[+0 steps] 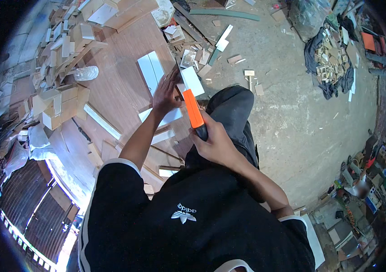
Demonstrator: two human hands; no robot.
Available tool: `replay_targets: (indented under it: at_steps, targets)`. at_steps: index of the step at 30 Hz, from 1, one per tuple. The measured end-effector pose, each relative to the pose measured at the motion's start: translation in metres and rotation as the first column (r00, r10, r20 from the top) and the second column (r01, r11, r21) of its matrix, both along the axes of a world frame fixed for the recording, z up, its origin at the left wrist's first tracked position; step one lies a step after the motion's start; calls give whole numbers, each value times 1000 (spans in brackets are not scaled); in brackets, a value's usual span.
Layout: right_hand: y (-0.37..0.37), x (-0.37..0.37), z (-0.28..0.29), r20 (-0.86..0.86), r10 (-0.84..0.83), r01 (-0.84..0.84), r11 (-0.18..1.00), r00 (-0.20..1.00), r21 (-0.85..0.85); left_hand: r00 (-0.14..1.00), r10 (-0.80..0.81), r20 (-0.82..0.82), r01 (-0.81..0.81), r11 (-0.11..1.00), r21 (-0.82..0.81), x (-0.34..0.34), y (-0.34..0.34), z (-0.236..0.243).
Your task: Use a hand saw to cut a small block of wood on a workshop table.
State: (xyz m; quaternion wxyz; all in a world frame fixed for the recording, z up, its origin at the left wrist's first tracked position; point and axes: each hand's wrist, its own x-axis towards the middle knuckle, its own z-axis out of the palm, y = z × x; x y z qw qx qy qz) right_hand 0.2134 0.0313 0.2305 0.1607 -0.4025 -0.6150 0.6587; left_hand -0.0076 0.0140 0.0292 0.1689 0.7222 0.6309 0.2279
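Note:
My right hand (213,140) is closed round the black grip of an orange-and-black hand tool (194,108). The orange body points away from me; its working end is not clear enough to tell the kind. Just left of it, my left hand (168,93) lies with fingers stretched forward, beside a white board (150,70) with a dark line along it. A second white board (193,81) sits just beyond the orange tool. Under my left wrist a white piece (168,116) shows in part. The left palm hides what lies beneath it.
Stacked wooden pieces (68,102) stand at the left, with a clear plastic cup (86,73) nearby on the brown work surface (118,81). Offcuts litter the concrete floor (288,122). A dark sack of wood scraps (331,63) lies far right. Another person (360,188) is at the right edge.

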Motion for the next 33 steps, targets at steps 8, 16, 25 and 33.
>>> replay_targets:
  at_steps: [8,16,25,33]
  targets:
    - [-1,-13,3,54,30,-26,998,998,-62,997,39,-65,-37,999,32,-3,-2,-4]
    - [-9,-12,4,77,3,-1,1000,997,-31,996,48,-78,-45,998,35,-3,-1,-6]
    - [-27,4,61,137,-5,23,992,991,-125,996,37,-78,-44,995,-88,-2,-1,-2]
    - [-10,-19,-16,194,-62,60,998,979,16,1000,-15,-23,18,991,131,-1,1,-13]
